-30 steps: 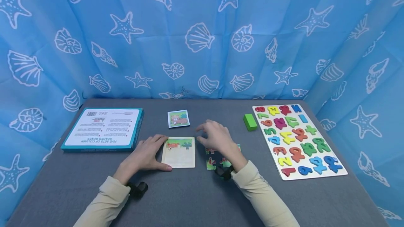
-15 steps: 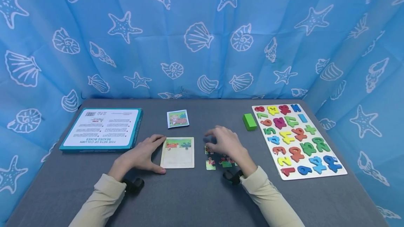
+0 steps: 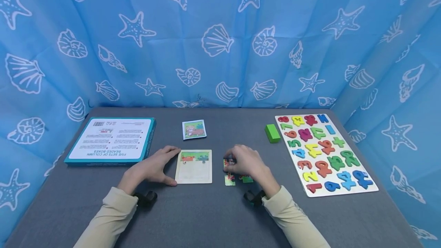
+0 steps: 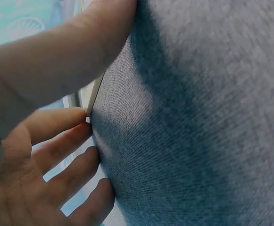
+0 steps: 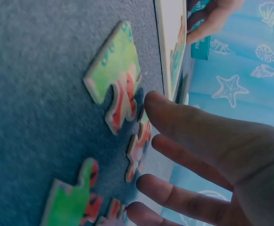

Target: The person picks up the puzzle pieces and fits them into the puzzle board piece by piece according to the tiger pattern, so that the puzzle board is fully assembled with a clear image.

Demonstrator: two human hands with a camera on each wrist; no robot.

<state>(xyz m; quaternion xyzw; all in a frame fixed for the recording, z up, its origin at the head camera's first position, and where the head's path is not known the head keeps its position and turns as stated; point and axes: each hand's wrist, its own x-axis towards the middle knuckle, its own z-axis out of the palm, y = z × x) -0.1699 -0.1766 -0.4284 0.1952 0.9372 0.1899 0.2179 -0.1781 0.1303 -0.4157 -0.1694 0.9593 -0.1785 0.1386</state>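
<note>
My left hand (image 3: 153,167) spans the left side of a square wooden puzzle board (image 3: 194,172), thumb and forefinger spread at its near and far left corners. Two joined pieces line the board's top row; its lower part is bare wood. In the left wrist view, the forefinger tip meets the board's edge (image 4: 95,96). My right hand (image 3: 248,160) hovers low over loose jigsaw pieces, thumb and fingers apart around a red patterned piece (image 5: 139,148). Closer to that wrist camera lie a green-and-red piece (image 5: 115,66) and another green piece (image 5: 68,202). The palm hides further pieces in the head view.
A picture card (image 3: 194,129) lies behind the board. At the left is a teal-edged flat box (image 3: 111,141). A green block (image 3: 272,133) stands beside a white board of colourful numbers (image 3: 327,154) on the right. A blue curtain (image 3: 220,49) hangs at the table's back.
My right hand has drawn back from beside the board, then lowered over the upper left loose piece. My left hand has shifted slightly left, its thumb sliding off the board's face to the edge.
</note>
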